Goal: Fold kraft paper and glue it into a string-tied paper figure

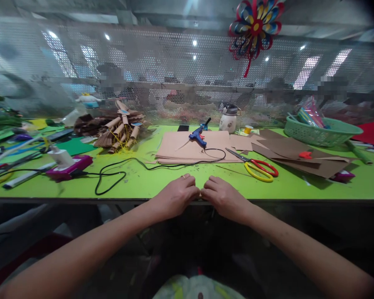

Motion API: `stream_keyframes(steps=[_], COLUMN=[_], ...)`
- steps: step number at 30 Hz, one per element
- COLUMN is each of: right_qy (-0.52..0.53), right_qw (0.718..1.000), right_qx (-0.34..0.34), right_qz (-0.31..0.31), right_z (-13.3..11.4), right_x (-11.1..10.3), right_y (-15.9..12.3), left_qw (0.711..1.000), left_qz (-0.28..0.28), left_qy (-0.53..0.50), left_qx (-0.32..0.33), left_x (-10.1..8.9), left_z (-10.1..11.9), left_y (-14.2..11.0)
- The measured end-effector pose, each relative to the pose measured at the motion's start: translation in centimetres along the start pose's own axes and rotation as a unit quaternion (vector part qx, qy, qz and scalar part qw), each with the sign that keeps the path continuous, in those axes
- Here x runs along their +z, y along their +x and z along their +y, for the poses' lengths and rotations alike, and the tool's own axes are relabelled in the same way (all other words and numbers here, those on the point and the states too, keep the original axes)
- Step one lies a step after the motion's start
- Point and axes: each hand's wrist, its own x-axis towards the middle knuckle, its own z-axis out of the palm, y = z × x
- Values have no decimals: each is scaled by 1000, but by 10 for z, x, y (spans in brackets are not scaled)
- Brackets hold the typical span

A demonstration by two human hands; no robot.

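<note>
Facing each other at the near edge of the table (152,186), the left hand (177,197) and right hand (225,200) have their fingers curled and pinching from either side what looks like a small tan piece (200,193). Only a sliver of it shows between the fingertips, so whether it is flat, folded or rolled I cannot tell. If it is paper like the tan kraft sheets (187,154) stacked just beyond, it should be very light, dry rather than slippery, stiff enough to keep a crease yet easy to dent or tear. A light hold at both ends, thumbs opposite the forefingers, would suit it; hard squeezing would probably flatten it.

On that stack lies a blue hot-glue gun (197,137), best taken by its handle, as the nozzle may be hot; its black cord (137,163) loops left over the table. To the right, scissors (248,160) with one yellow and one red handle point their blades toward the stack. Beyond them, dark brown sheets (294,151) overlap loosely, likely as light and stiff as card, easiest to lift by an edge.
</note>
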Motion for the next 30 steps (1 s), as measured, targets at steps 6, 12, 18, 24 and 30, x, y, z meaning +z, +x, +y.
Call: stream_keyframes(steps=[6, 12, 18, 24, 30], right_qy=[52, 121, 144, 112, 32], right_qw=[997, 992, 989, 969, 950], right_qx=[29, 13, 34, 155, 223], right_qz=[47, 21, 17, 155, 217], right_z=[-1, 6, 7, 2, -25], right_x=[1, -4, -5, -8, 7], right_y=[2, 1, 1, 13, 34], left_qw=[1000, 998, 997, 953, 866], left_qz=[6, -4, -5, 201, 172], left_qy=[-19, -65, -81, -111, -354], left_qx=[-20, -25, -15, -195, -310], left_x=[3, 1, -5, -13, 12], left_z=[-2, -5, -11, -7, 10], left_y=[-1, 0, 0, -1, 13])
